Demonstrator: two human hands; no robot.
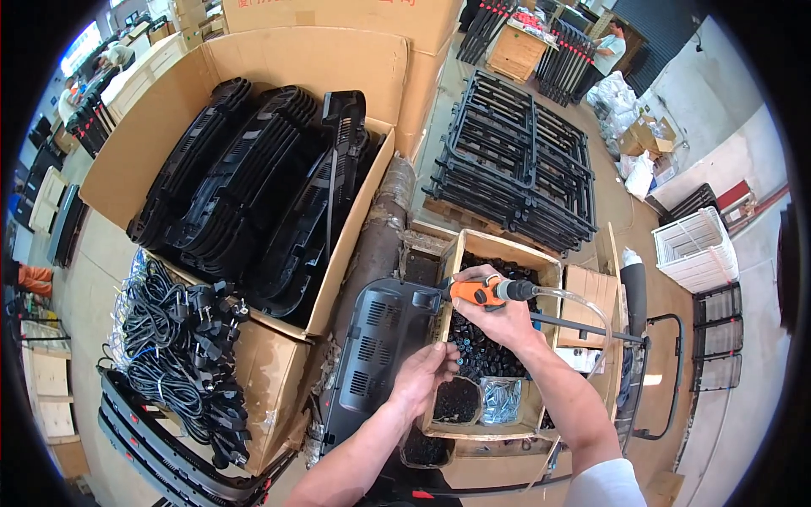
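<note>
A vented panel (pixel 376 351) lies in the middle, with the left hand (pixel 422 376) on its right edge and the right hand (pixel 490 308) holding a power screwdriver (pixel 490 292) at its upper right corner. Right of the panel stands a wooden crate (pixel 541 279) with small parts in it. Left lies a heap of power cords (pixel 177 346). Behind, a large carton (pixel 287 59) holds stacked panels (pixel 262 186), and right of it metal frames (pixel 515 160) are stacked on the floor.

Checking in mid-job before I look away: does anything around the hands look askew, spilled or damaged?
Nothing looks spilled or broken. The right hand holds an orange pneumatic screwdriver on the black vented plastic panel; the left hand steadies it. The brown cardboard box beneath looks dented.
</note>
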